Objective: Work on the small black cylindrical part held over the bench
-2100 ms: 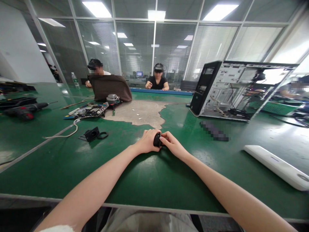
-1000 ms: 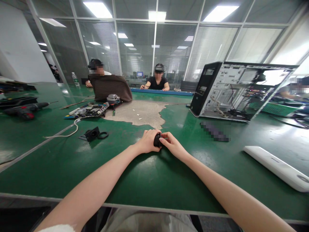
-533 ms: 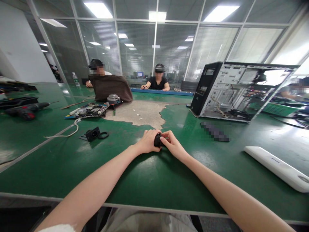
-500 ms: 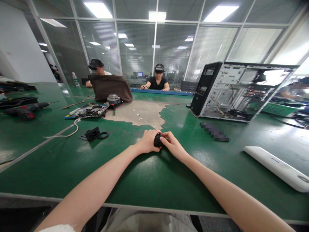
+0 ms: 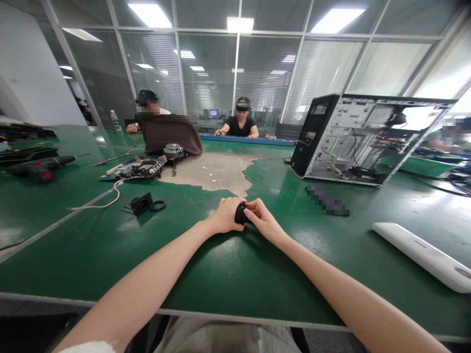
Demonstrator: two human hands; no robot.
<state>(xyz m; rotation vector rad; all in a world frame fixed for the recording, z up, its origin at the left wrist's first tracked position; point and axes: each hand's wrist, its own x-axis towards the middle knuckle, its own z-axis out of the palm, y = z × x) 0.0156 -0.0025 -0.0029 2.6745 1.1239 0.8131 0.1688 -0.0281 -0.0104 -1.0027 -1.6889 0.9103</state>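
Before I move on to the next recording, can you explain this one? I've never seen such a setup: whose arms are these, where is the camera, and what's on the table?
There is no robot here: these are a person's bare arms, seen by a camera on their own head, looking forward and down.

The left hand holds a small black part. The right hand has its fingertips at that part's side; whether they grip it, I can't tell.

On the green table, to the left, lie a circuit board, a black bracket-like piece and a black ring. To the right are an open computer case and a long white casing. Across the table sits a person in a black top.
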